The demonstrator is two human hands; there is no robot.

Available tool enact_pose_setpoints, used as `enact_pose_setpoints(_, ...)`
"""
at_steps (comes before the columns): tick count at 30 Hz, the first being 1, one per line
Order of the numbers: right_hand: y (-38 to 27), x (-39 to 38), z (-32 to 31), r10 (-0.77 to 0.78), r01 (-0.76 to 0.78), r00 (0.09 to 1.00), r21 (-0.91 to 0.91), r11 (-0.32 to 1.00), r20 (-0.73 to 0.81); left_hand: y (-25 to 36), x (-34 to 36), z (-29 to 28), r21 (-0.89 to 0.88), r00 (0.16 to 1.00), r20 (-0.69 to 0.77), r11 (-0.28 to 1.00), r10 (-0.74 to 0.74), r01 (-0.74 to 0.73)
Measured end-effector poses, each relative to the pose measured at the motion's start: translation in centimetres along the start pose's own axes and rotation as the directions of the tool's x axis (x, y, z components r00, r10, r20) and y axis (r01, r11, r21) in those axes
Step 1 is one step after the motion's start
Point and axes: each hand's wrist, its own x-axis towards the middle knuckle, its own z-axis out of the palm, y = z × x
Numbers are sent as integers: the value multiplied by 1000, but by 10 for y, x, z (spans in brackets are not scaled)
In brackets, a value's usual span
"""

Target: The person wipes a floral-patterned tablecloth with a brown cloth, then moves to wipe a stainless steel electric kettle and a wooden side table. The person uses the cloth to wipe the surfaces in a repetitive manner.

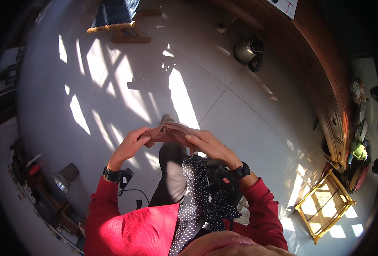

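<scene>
A crumpled brownish-pink piece of cloth [170, 133] is stretched between my two hands in front of my knees. My left hand [128, 146] pinches its left end, fingers closed. On the other end, my right hand [208, 144] grips the fabric with the thumb on top. The cloth sags in folds, so I cannot tell what kind of item it is. Black cloth with white polka dots [192, 181] drapes down my lap just below. Each wrist wears a black strap, and a small black device [126, 177] shows beside the left one.
A metal kettle [245, 51] stands on the tiled floor by a long wooden cabinet [321, 68]. A folding wooden seat with dark fabric [116, 15] is at the far left. At right is a yellow wooden frame [325, 207]; at left, a lamp-like metal object [65, 177].
</scene>
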Motion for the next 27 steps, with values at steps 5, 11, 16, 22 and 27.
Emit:
enact_pose_setpoints(5,-54,-25,61,17,-17,1000,7,1000,-8,34,-92,8,-44,996,-93,999,-3,-1)
enact_pose_setpoints(11,-137,-56,116,28,-28,999,-45,999,14,81,-188,16,-156,967,-249,983,59,-101)
enact_pose_setpoints(16,-221,-67,161,-211,267,963,-673,689,167,124,-258,23,-248,907,-414,950,74,-191)
enact_pose_setpoints(22,-264,-82,204,38,-19,999,-413,910,38,156,-334,25,-273,775,-623,899,105,-341)
enact_pose_setpoints(27,-280,-75,235,164,-82,974,-426,901,159,160,-387,30,-286,651,-758,873,46,-394)
